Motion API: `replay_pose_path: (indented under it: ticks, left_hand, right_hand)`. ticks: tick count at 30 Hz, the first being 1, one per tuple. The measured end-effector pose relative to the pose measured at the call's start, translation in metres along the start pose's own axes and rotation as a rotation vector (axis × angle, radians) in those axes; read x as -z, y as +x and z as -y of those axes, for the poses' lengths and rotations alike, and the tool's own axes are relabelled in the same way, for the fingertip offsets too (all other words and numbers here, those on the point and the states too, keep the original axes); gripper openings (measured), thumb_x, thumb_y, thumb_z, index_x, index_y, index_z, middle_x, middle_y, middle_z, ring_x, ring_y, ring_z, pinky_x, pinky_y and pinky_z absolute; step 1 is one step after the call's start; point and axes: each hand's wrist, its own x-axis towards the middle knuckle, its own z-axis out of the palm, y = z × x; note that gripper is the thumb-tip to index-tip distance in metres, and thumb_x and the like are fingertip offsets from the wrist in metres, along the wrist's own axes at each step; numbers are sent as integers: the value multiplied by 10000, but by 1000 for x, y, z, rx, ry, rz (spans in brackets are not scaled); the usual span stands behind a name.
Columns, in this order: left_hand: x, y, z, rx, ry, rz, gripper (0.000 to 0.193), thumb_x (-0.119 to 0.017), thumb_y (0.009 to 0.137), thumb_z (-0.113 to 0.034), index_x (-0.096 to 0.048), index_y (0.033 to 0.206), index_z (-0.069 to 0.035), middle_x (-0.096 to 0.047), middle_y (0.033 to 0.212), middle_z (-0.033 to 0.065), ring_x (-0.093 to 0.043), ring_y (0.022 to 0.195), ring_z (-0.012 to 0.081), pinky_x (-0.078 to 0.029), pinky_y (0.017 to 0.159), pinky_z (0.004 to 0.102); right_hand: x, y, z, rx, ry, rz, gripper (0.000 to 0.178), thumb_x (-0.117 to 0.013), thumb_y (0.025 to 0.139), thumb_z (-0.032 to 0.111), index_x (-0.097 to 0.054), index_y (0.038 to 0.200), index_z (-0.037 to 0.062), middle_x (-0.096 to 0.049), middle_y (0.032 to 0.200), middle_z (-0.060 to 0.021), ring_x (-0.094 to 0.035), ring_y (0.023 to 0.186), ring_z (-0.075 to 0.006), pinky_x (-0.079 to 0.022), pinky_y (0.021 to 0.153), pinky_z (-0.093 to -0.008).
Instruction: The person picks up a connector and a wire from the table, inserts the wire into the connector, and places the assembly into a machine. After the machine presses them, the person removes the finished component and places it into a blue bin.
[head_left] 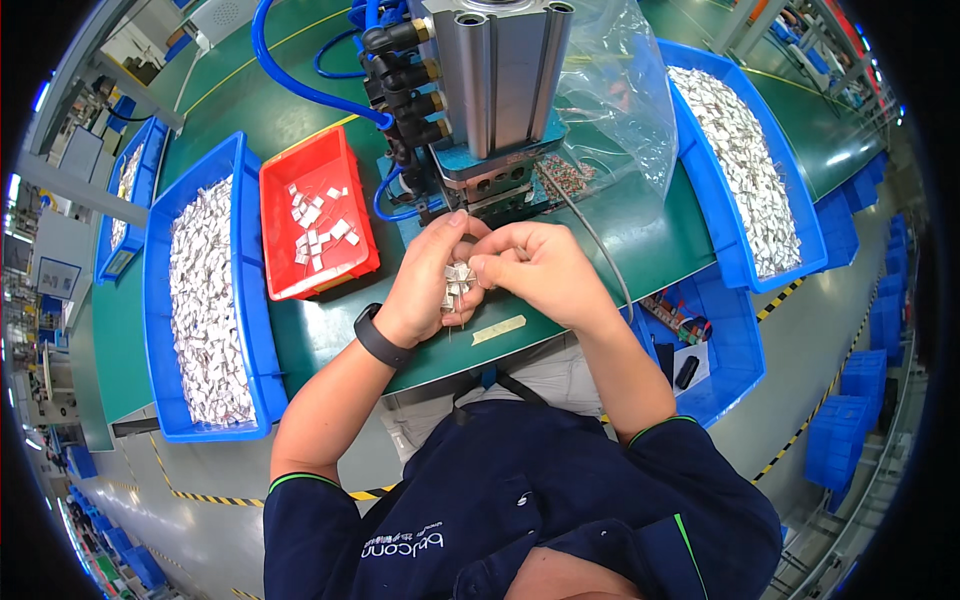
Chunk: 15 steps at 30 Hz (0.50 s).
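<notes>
My left hand (pixel 420 285) is curled round a small bunch of white rectangular components with thin wire leads (pixel 457 287), in front of the press. My right hand (pixel 545 272) is closed in a pinch beside them, its fingertips close to my left thumb and fingers. Whatever lies between the right fingertips is too small to make out. Just beyond both hands stands a metal pneumatic press (pixel 492 90) with a teal base and blue air hoses (pixel 320 98). Its working spot is partly hidden behind my fingers.
A red tray (pixel 318 270) with several white components stands left of the press. Full blue bins (pixel 250 300) (pixel 700 200) flank the bench. Clear plastic (pixel 625 90) and clipped wire bits (pixel 565 178) lie right of the press. A grey cable (pixel 598 240) crosses the green bench near my right forearm.
</notes>
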Motion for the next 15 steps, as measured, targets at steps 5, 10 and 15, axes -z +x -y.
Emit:
replay_pose_path:
  ticks: [5,10,15]
  left_hand:
    - [1,0,0,-5,29,-10,376,-428,994,-413,-476,1046,-44,-517,626,55,-414,396,86,-265,312,205]
    - [1,-1,-1,-13,13,28,350,-436,993,-391,-481,1035,-47,-544,671,82,-419,409,93,-266,317,208]
    - [6,0,1,43,2,71,299,-462,979,-339,-490,1037,-47,-566,704,100,-427,419,102,-263,322,214]
  right_hand:
    - [-9,-1,1,-51,-28,56,127,-653,884,47,-638,946,-64,-699,824,-136,-686,707,-146,-521,619,-225]
    - [-5,0,5,-50,132,47,103,-653,882,60,-636,898,-40,-672,744,-92,-613,575,-82,-411,472,-184]
    - [6,6,5,-30,198,-138,133,-678,860,89,-626,894,-28,-557,629,13,-387,436,0,-232,365,-182]
